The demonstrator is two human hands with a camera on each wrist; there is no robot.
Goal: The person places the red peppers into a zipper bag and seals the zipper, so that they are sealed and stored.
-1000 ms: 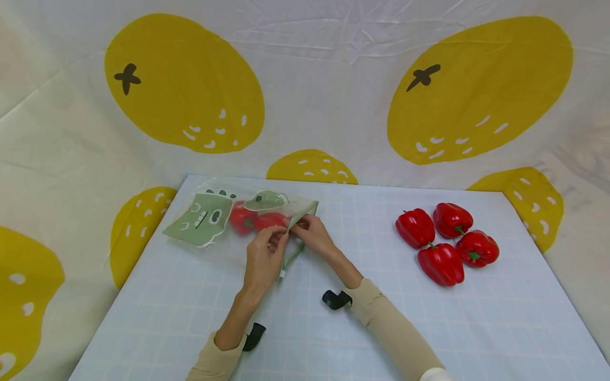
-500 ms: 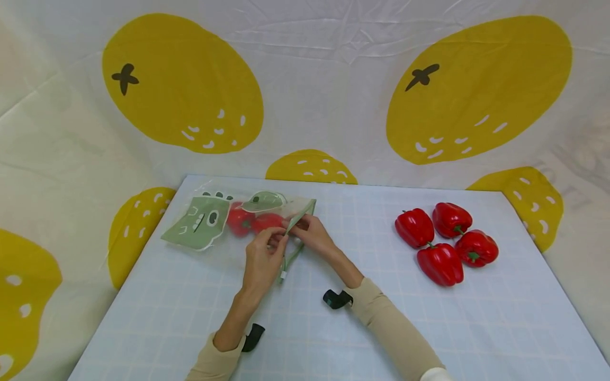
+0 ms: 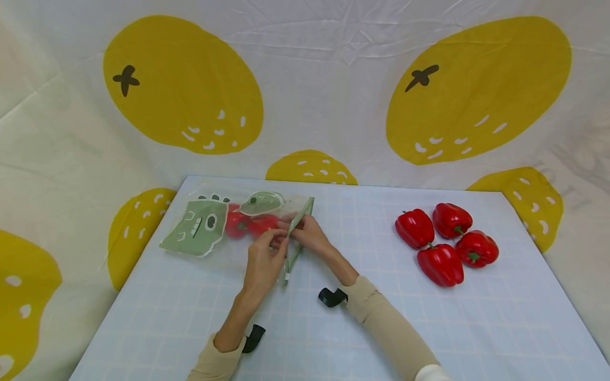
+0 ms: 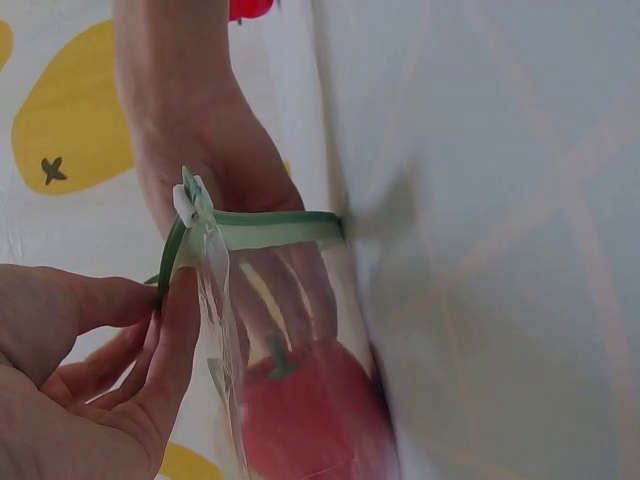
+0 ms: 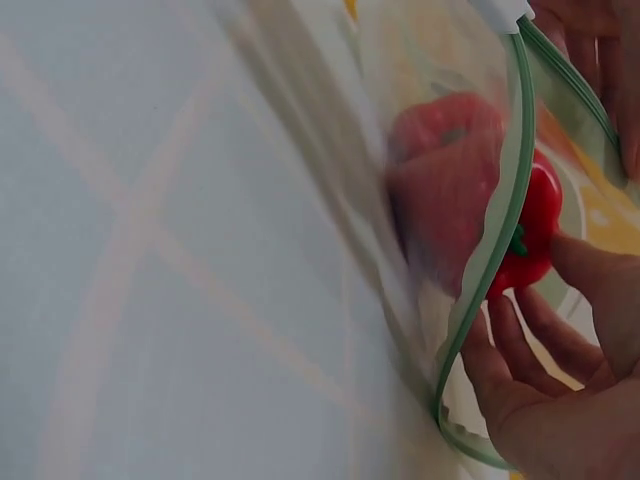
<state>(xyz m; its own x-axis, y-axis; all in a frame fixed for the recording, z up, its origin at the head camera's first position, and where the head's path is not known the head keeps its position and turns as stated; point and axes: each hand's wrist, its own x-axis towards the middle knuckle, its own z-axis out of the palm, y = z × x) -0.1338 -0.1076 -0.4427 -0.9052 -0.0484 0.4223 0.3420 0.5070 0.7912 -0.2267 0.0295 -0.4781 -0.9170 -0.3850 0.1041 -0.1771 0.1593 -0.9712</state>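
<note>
A clear zip bag (image 3: 195,227) with green cartoon prints lies at the left of the table, its mouth facing right. Two red bell peppers (image 3: 235,223) show inside it. My left hand (image 3: 264,262) pinches the bag's green zip edge (image 4: 175,250) between thumb and fingers. Through the open mouth reaches my right hand (image 3: 310,233). Its fairly straight fingers (image 5: 505,345) and thumb touch the stem end of the nearer bell pepper (image 5: 542,205). A white zip slider (image 4: 183,205) sits on the green edge.
Several red bell peppers (image 3: 440,264) lie grouped at the right of the pale checked table (image 3: 381,211). Behind and beside the table hangs a white cloth (image 3: 324,95) printed with yellow fruit. Dark camera mounts (image 3: 332,297) stick out from both wrists.
Inside the bag, the peppers have shifted slightly left, and my right hand has moved a little left with them. The left hand keeps its pinch on the zip edge.
</note>
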